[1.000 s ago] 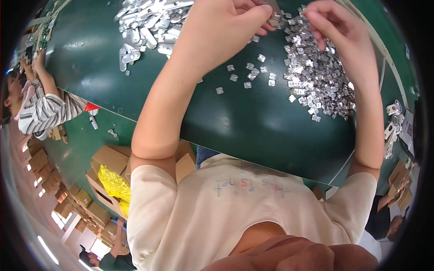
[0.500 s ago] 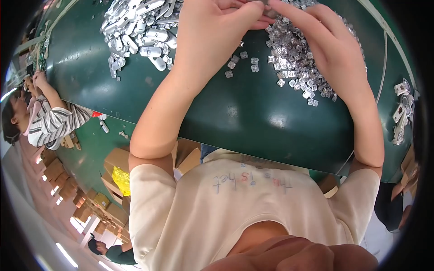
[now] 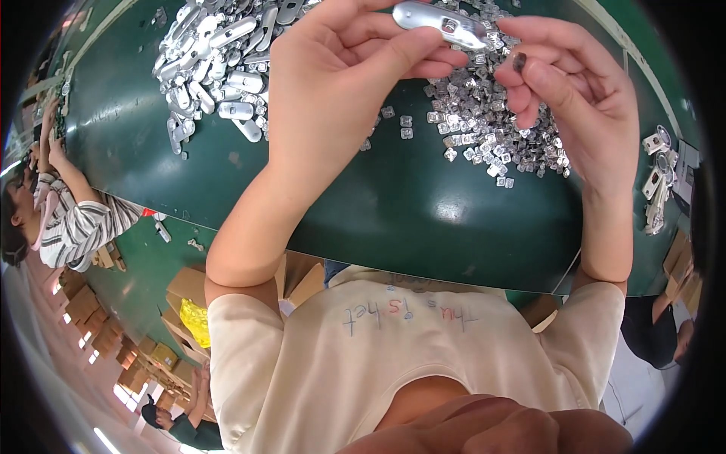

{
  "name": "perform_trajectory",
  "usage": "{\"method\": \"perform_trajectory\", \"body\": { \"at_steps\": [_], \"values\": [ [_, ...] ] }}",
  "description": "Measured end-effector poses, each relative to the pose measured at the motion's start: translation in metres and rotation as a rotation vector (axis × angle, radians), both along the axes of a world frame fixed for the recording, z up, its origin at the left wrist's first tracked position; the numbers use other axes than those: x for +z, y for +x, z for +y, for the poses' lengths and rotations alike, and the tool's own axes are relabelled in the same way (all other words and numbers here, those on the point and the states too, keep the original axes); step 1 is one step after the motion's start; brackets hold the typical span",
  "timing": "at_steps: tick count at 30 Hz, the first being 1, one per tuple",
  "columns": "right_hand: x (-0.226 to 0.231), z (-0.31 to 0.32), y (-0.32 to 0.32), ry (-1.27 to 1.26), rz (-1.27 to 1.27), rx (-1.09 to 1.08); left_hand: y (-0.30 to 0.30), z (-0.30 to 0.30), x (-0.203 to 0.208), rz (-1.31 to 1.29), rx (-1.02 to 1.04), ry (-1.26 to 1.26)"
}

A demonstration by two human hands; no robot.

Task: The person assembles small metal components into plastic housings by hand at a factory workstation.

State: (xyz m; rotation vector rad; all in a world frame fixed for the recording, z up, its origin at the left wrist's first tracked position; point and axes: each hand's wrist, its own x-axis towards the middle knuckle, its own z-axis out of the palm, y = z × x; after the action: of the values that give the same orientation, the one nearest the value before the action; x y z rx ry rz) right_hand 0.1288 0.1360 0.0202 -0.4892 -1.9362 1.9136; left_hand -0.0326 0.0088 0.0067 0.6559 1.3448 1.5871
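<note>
Between the thumb and fingers of my left hand (image 3: 333, 83) is a long, round-ended silver metal plate (image 3: 423, 17), tilted, with a small square fitting set in its middle. My right hand (image 3: 594, 102) is just to the right of it, apart from the plate. Its thumb and fingers pinch a tiny dark piece (image 3: 519, 62), too small to name. Below both hands a heap of small square shiny pieces (image 3: 484, 144) lies on the green table (image 3: 370, 219). A pair of these squares (image 3: 407, 127) sits left of the heap.
A large pile of silver plates (image 3: 234, 111) is at the left, small squares among it. Metal parts (image 3: 656, 181) lie near the table's right edge. Cardboard boxes (image 3: 189, 287) and a yellow bag (image 3: 194, 323) stand below the table. A person in a striped top (image 3: 76, 227) is at far left.
My hands have come apart: the right has moved right and lower with the dark piece. The silver plate in my left hand now shows plainly. The view has shifted slightly.
</note>
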Motion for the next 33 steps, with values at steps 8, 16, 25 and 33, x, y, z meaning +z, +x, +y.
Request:
{"method": "perform_trajectory", "body": {
  "at_steps": [8, 16, 25, 33],
  "values": [
    [-0.007, -0.002, -0.001, 0.245, 0.069, -0.097, 0.022, 0.003, 0.005, 0.307, 0.023, 0.099],
    [0.003, 0.0, 0.004, 0.377, 0.01, -0.142, 0.016, 0.002, -0.005, 0.2, 0.029, 0.166],
    [-0.001, -0.004, 0.006, 0.143, 0.072, -0.135, 0.021, -0.004, -0.003, 0.168, 0.022, 0.218],
    [-0.004, -0.016, -0.004, 0.054, 0.144, -0.057, 0.026, -0.004, -0.007, 0.254, -0.049, 0.245]
  ]
}}
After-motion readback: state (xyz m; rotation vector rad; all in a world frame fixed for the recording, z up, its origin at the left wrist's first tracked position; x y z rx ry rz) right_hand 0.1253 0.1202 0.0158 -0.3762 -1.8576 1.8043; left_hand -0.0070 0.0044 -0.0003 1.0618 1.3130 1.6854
